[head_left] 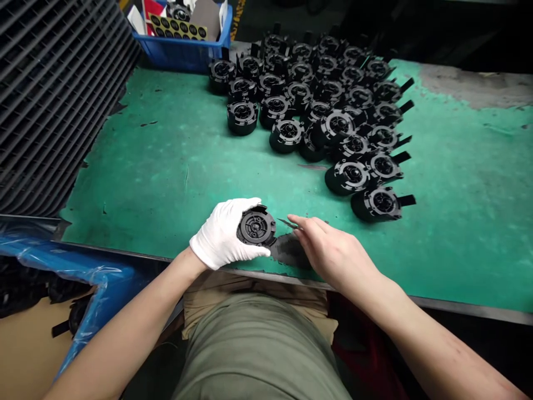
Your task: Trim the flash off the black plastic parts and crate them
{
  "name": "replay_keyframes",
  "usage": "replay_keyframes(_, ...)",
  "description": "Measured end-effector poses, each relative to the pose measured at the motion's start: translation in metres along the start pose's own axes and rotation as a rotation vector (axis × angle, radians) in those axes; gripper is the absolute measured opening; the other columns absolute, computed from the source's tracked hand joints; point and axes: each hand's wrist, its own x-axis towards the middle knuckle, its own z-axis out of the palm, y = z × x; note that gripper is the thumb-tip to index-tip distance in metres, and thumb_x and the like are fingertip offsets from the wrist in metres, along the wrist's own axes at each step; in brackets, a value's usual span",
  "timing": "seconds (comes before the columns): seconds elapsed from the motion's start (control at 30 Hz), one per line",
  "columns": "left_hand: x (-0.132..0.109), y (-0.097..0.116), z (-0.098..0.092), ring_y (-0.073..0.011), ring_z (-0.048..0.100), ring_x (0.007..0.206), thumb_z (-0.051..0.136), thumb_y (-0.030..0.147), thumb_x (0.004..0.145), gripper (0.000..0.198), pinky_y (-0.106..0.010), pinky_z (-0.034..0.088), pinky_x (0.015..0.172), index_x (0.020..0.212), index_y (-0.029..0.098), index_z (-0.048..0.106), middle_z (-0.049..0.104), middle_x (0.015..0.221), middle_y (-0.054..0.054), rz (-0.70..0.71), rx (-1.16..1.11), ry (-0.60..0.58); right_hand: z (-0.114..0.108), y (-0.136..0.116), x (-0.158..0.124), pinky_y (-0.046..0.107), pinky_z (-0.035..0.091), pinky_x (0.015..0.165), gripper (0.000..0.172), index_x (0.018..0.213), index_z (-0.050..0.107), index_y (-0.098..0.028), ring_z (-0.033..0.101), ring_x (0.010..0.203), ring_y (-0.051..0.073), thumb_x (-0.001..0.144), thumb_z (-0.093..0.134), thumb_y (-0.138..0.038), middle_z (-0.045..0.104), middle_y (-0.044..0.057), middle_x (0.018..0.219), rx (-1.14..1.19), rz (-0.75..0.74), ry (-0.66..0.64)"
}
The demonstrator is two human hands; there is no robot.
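Note:
My left hand (222, 233), in a white glove, grips a round black plastic housing (257, 226) near the front edge of the green work surface. The housing's ribbed, ringed face is turned up toward me. Just to its right, my bare right hand (328, 244) pinches a small blade (287, 223) with a thin pointed tip. That tip points left at the housing, with a gap between them. Most of the blade's handle is hidden inside my fingers.
Many similar black housings (287, 133) stand grouped on the green mat (150, 166) beyond my hands, some stacked. A blue bin (179, 53) with stickers sits at the back left. Stacked black grids (54, 94) rise at left; a plastic-lined blue box (112, 283) is below.

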Motion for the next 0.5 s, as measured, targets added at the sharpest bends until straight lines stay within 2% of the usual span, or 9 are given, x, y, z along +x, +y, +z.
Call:
replay_keyframes(0.1, -0.001, 0.002, -0.006, -0.0388, 0.064, 0.134, 0.094, 0.059, 0.069, 0.105, -0.053, 0.053, 0.115, 0.152, 0.019, 0.044, 0.064, 0.146, -0.020, 0.021, 0.014, -0.066, -0.002, -0.003, 0.002, 0.027, 0.048, 0.066, 0.027, 0.134, 0.059, -0.016, 0.070, 0.086, 0.017, 0.113, 0.046, -0.027, 0.073, 0.008, 0.108, 0.090, -0.012, -0.032)
replay_keyframes(0.2, -0.002, 0.003, -0.014, -0.0390, 0.062, 0.136, 0.094, 0.040, 0.070, 0.108, -0.053, 0.053, 0.114, 0.158, 0.021, 0.035, 0.061, 0.148, -0.019, 0.053, 0.043, -0.147, -0.004, -0.004, 0.002, 0.027, 0.041, 0.061, 0.027, 0.132, 0.061, -0.017, 0.064, 0.075, 0.015, 0.113, 0.045, -0.028, 0.068, 0.003, 0.092, 0.060, -0.077, -0.058)
replay_keyframes(0.3, -0.001, 0.002, -0.017, -0.0396, 0.065, 0.130, 0.094, 0.046, 0.070, 0.104, -0.055, 0.055, 0.110, 0.155, 0.020, 0.039, 0.064, 0.143, -0.020, 0.089, 0.059, -0.179, -0.002, -0.003, 0.000, 0.028, 0.034, 0.058, 0.028, 0.131, 0.063, -0.016, 0.056, 0.068, 0.014, 0.113, 0.045, -0.028, 0.062, 0.001, 0.084, 0.004, -0.116, -0.102)
replay_keyframes(0.4, -0.001, -0.001, -0.015, -0.0396, 0.066, 0.128, 0.092, 0.058, 0.070, 0.103, -0.055, 0.055, 0.108, 0.151, 0.021, 0.041, 0.065, 0.140, -0.020, 0.116, 0.055, -0.166, 0.002, -0.002, 0.000, 0.030, 0.030, 0.056, 0.030, 0.136, 0.060, -0.016, 0.054, 0.067, 0.014, 0.112, 0.046, -0.027, 0.061, 0.001, 0.086, -0.022, -0.118, -0.120)
replay_keyframes(0.5, -0.002, -0.004, -0.011, -0.0388, 0.067, 0.129, 0.092, 0.061, 0.070, 0.104, -0.053, 0.055, 0.107, 0.151, 0.021, 0.040, 0.066, 0.141, -0.020, 0.128, 0.051, -0.148, 0.002, -0.004, 0.003, 0.032, 0.026, 0.055, 0.034, 0.141, 0.057, -0.017, 0.050, 0.063, 0.014, 0.108, 0.050, -0.022, 0.061, 0.001, 0.087, -0.104, -0.122, -0.149)
